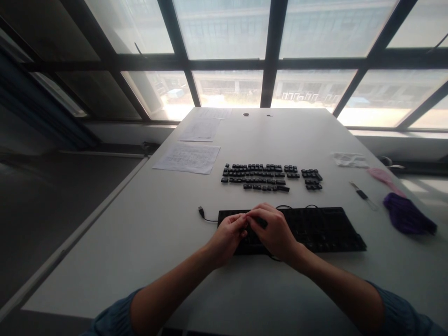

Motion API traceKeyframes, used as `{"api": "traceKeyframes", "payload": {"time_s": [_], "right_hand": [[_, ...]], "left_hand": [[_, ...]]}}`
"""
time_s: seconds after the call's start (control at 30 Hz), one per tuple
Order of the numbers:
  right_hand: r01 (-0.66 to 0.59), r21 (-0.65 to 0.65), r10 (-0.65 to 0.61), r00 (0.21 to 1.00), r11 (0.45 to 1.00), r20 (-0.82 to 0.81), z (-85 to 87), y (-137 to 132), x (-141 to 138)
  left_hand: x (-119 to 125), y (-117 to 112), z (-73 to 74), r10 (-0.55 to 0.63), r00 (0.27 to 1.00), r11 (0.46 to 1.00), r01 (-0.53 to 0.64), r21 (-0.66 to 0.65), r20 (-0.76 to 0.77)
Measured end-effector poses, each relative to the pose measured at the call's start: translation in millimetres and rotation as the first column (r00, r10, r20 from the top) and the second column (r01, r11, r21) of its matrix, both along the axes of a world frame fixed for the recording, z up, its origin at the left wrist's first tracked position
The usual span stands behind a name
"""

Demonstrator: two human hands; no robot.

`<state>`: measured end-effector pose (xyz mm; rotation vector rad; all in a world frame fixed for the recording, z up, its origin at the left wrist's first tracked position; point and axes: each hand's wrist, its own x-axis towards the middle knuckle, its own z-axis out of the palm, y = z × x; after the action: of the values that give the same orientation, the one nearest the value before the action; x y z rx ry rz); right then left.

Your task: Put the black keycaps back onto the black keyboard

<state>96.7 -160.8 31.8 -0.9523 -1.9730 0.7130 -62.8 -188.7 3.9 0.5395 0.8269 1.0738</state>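
My left hand [231, 233] and my right hand [273, 228] meet over the left part of a black keyboard [322, 228], fingertips pinched together. What they hold between them is too small and dark to make out. The keyboard lies on the white table, and much of its left side is hidden by my hands. Its cable ends in a USB plug [201, 212] to the left. Beyond the keyboard, black keycaps [259, 174] are laid out in rows, with a smaller group of keycaps [312, 179] at their right.
Printed sheets [189, 157] lie at the table's left. To the right are a keycap puller [362, 192] with a wire loop, a white cloth [350, 159], a pink cloth [385, 178] and a purple cloth [408, 214]. Large windows [224, 28] stand behind the white table [280, 140].
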Motion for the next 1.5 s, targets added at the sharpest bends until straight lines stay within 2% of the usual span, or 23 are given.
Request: {"api": "traceKeyframes", "payload": {"time_s": [0.3, 0.5, 0.9, 1.0, 1.1, 1.17, 1.27, 1.33, 1.37, 1.43, 1.5], "right_hand": [[0.009, -0.025, -0.009, 1.000, 1.000, -0.003, 0.0, -4.3, -0.1], [0.011, -0.031, -0.011, 1.000, 0.999, -0.013, 1.1, -5.1, -0.4], [0.020, -0.039, -0.020, 1.000, 0.999, 0.003, 6.7, -1.4, 2.5], [0.071, -0.033, -0.071, 0.997, 0.997, -0.012, 10.3, 0.8, 8.5], [0.127, -0.021, -0.124, 0.986, 0.992, 0.112, 13.2, 8.4, 19.8], [0.173, 0.004, -0.169, 0.955, 0.985, 0.244, 14.3, 19.4, 27.7], [0.259, 0.062, -0.262, 0.882, 0.964, 0.392, 13.1, 45.7, 34.1], [0.281, 0.082, -0.290, 0.862, 0.956, 0.416, 9.5, 66.6, 33.3], [0.253, 0.083, -0.264, 0.880, 0.964, 0.394, 6.7, 76.8, 31.6], [0.143, 0.042, -0.149, 0.945, 0.989, 0.290, -0.3, 94.4, 26.9], [0.050, -0.062, -0.041, 0.991, 0.997, 0.129, -8.2, 106.1, 22.3]], "left_hand": [[0.6, -1.6, 4.0, -0.028, 0.997, 0.997, 0.034, 0.072, -0.075], [1.1, -2.7, 6.3, -0.035, 0.996, 0.997, 0.040, 0.069, -0.077], [0.2, -3.4, 7.8, -0.044, 0.996, 0.998, 0.047, -0.041, 0.072], [-8.3, 1.8, 18.1, -0.015, 1.000, 1.000, 0.015, -0.006, -0.012], [-27.1, 19.8, 30.8, 0.051, 0.976, 0.992, -0.025, 0.121, -0.211], [-40.8, 40.1, 35.6, 0.109, 0.887, 0.967, 0.010, 0.254, -0.449], [-52.3, 76.3, 33.1, 0.264, 0.572, 0.903, 0.137, 0.408, -0.776], [-51.2, 98.2, 25.8, 0.338, 0.363, 0.855, 0.268, 0.445, -0.868], [-48.6, 107.2, 21.4, 0.372, 0.281, 0.827, 0.333, 0.454, -0.884], [-41.8, 120.8, 12.5, 0.434, 0.181, 0.775, 0.423, 0.469, -0.882], [-36.1, 128.7, 5.3, 0.472, 0.153, 0.749, 0.451, 0.486, -0.868]]}}
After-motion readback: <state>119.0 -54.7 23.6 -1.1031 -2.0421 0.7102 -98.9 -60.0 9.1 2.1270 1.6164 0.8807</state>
